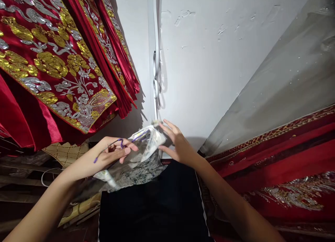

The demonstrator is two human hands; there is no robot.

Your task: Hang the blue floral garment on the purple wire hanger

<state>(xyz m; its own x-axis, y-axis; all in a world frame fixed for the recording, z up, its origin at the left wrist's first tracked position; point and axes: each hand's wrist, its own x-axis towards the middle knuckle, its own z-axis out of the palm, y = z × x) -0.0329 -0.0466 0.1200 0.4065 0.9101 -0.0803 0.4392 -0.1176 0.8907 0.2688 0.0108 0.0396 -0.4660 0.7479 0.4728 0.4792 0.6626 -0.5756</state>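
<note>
A clear plastic bag (pixel 134 158) with a crumpled white rim (pixel 155 143) hangs in front of my body. My left hand (pixel 113 151) is closed, thumb against fingers, on the bag's near side. A thin purple-tipped cord (pixel 120 143) lies across its fingers and trails over the back of the hand. Beside the rim, my right hand (pixel 179 146) has its fingers apart; its fingertips are close to the white edge, and I cannot tell if they touch it. Grey-and-white mottled material (pixel 142 172) shows under or through the plastic.
Red pleated garments (pixel 52 60) with gold and silver sequins hang at the upper left. A grey translucent cover (pixel 274 85) and red embroidered cloth (pixel 295 186) stand at the right. A white wall (pixel 199 78) with a metal strip (pixel 156 36) is ahead. Slats (pixel 21 181) sit lower left.
</note>
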